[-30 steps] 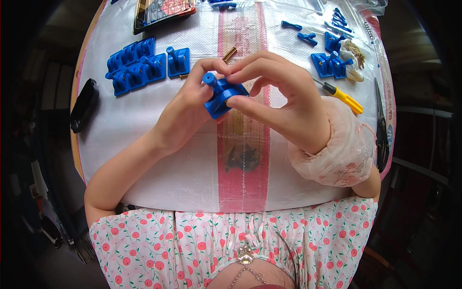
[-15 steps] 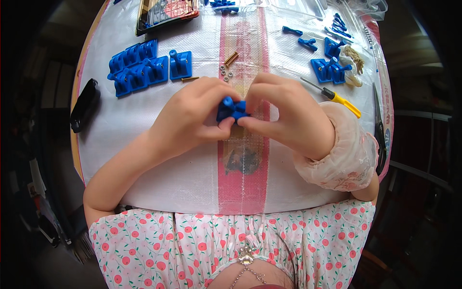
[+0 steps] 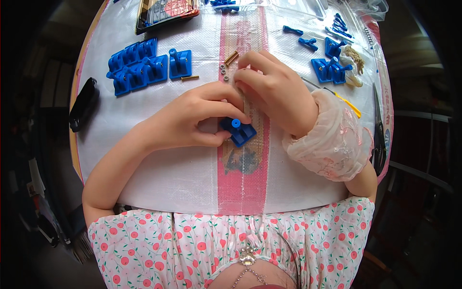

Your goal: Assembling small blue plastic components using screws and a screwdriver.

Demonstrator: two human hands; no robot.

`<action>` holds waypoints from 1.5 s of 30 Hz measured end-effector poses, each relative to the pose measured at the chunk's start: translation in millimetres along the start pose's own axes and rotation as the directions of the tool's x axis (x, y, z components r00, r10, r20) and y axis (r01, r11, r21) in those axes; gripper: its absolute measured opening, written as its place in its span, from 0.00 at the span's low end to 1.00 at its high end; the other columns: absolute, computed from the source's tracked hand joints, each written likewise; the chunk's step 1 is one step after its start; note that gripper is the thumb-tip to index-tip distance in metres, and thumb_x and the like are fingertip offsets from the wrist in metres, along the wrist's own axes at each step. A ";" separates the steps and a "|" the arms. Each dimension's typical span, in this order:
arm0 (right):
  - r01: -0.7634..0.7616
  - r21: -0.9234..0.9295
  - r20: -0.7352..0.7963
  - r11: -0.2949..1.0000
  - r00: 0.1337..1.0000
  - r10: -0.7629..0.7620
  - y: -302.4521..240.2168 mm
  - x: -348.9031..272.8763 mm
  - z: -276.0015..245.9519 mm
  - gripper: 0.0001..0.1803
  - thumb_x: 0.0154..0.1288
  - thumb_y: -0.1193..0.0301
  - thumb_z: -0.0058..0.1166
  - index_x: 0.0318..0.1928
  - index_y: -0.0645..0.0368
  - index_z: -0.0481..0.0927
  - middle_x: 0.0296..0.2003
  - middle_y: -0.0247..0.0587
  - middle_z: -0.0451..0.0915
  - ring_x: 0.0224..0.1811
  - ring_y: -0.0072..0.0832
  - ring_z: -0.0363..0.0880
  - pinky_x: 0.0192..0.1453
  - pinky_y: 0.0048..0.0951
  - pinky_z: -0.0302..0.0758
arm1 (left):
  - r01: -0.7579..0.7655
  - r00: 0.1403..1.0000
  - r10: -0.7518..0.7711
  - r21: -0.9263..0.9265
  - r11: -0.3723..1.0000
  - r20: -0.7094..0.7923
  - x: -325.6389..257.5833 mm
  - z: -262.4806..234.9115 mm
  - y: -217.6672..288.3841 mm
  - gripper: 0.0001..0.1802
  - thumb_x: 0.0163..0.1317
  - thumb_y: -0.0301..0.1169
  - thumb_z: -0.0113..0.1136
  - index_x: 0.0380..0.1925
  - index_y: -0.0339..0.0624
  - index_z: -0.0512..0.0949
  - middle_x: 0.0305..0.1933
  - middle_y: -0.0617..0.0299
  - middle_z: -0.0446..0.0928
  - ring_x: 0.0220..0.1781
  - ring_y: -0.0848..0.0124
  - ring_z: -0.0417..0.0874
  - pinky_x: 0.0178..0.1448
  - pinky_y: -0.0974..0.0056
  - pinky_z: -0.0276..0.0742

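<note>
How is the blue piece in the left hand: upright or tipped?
Upright, apparently: the blue piece, in the left hand, shows its round post facing the camera, base beneath.

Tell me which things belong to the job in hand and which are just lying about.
Likely in the job:
blue piece in left hand
silvery nuts near right hand
brass-coloured pins
other blue pieces
yellow-handled screwdriver, perhaps

Likely lying about:
black scissors
black object, far left

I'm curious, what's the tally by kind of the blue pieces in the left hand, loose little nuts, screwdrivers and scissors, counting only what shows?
Blue piece in the left hand: 1
Small silvery nuts: 3 visible; the right hand could hide more
Yellow-handled screwdriver: 1
Scissors: 1
Total: 6
</note>
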State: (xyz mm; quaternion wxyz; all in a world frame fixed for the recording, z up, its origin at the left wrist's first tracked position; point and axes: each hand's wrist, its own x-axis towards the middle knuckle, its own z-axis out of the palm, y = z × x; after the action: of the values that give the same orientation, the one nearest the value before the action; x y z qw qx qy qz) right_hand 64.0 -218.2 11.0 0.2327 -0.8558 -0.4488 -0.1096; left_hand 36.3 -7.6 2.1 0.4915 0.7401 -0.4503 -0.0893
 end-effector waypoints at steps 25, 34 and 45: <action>0.088 0.093 0.069 0.992 0.993 -0.095 -5.8 -10.9 -2.6 0.13 0.51 0.79 0.59 0.40 0.60 0.79 0.42 0.40 0.75 0.40 0.37 0.77 0.43 0.33 0.76 | 0.044 0.995 -0.040 -0.045 0.998 0.091 1.7 -1.4 1.4 0.20 0.40 0.19 0.69 0.39 0.40 0.81 0.44 0.56 0.80 0.48 0.61 0.80 0.53 0.61 0.76; 0.032 0.062 0.073 0.998 0.997 -0.036 -1.6 -14.5 -4.7 0.07 0.52 0.78 0.60 0.34 0.61 0.78 0.33 0.40 0.73 0.37 0.34 0.78 0.40 0.31 0.76 | 0.070 0.989 -0.076 0.047 0.996 0.126 1.0 -5.8 2.2 0.22 0.40 0.20 0.69 0.41 0.39 0.82 0.42 0.57 0.80 0.46 0.61 0.80 0.53 0.62 0.75; -0.312 0.863 0.275 0.397 0.950 0.149 -13.7 -35.5 -17.6 0.07 0.55 0.83 0.58 0.36 0.65 0.79 0.35 0.37 0.77 0.34 0.22 0.78 0.35 0.21 0.76 | -0.169 0.985 0.168 0.010 0.986 0.049 -0.7 -5.2 -2.8 0.19 0.43 0.24 0.71 0.39 0.42 0.82 0.42 0.59 0.80 0.44 0.63 0.81 0.47 0.63 0.76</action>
State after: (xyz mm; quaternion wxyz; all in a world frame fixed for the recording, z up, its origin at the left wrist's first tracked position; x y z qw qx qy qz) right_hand 32.8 -245.7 16.3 0.6291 -0.6593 -0.3309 0.2452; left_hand 40.5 -3.4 2.1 0.4814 0.7004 -0.5234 -0.0619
